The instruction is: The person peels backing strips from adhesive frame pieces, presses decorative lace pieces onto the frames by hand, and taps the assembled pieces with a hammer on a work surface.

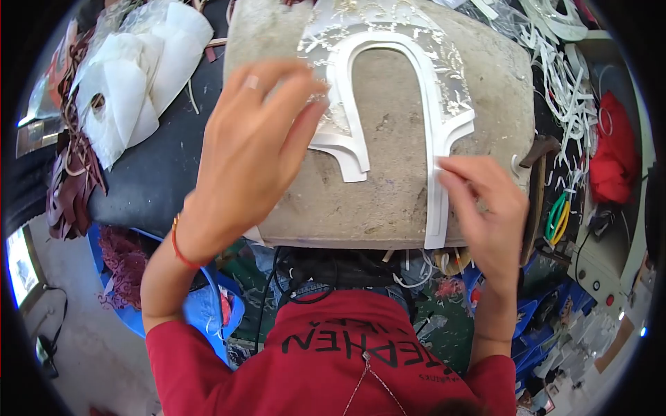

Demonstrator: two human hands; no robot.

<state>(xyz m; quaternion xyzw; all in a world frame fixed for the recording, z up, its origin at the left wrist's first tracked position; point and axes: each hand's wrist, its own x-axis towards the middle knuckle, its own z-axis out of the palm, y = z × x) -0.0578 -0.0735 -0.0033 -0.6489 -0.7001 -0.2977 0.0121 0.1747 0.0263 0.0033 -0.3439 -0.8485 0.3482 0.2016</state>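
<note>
A U-shaped white shoe upper (434,139) with floral-embroidered sheer mesh lies flat on the worn grey board, its two legs pointing towards me. My right hand (489,208) has thumb and index finger pinched at the outer edge of the long right leg, on its white strip. Raised over the left part of the board, my left hand (253,132) is smeared by motion. Its thumb and fingertips overlap the mesh at the upper's left side in this view, and a ring shows on one finger.
The grey board (388,215) rests on a black surface (149,184). White cut pieces (132,83) and brown scraps (73,187) lie at left. A hammer (538,152) is at the board's right edge, near tangled white strips (569,90) and a red cloth (614,142).
</note>
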